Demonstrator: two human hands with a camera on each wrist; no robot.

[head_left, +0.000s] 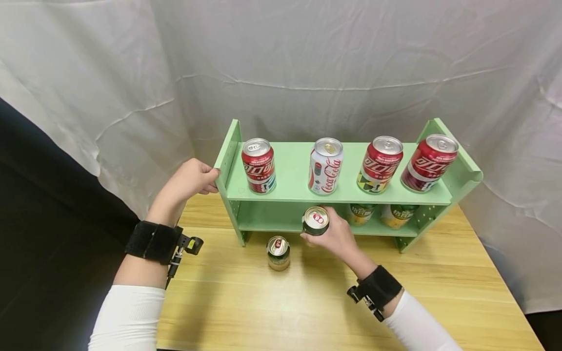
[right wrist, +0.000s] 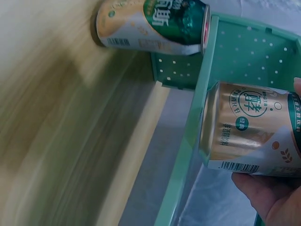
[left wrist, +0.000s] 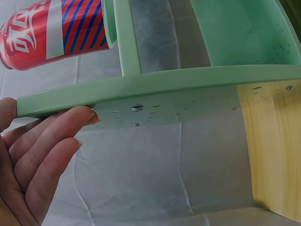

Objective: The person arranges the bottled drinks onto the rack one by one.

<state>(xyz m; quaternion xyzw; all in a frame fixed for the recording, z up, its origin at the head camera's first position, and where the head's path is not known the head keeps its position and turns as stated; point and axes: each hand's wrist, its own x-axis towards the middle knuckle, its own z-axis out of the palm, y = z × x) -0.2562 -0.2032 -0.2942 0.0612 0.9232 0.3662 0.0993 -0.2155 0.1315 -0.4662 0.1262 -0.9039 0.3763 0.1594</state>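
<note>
A two-tier green shelf [head_left: 285,196] stands on the wooden table. My left hand [head_left: 196,179] pinches the front edge of its left side panel [left wrist: 127,87], thumb on one face and fingers on the other. My right hand [head_left: 335,236] grips a gold-and-green drink can [head_left: 315,219] at the front of the lower tier. In the right wrist view that can [right wrist: 254,127] has its base at the shelf's front edge; whether it touches is unclear. A second gold-and-green can [head_left: 278,254] stands upright on the table, left of my right hand.
On the upper tier stand a red cola can [head_left: 259,168] at left, a white cola can [head_left: 326,168] mid-shelf, and two red cans [head_left: 380,165] at right. Two green-and-yellow cans [head_left: 397,215] occupy the lower tier's right part. A pale curtain [head_left: 307,63] hangs behind.
</note>
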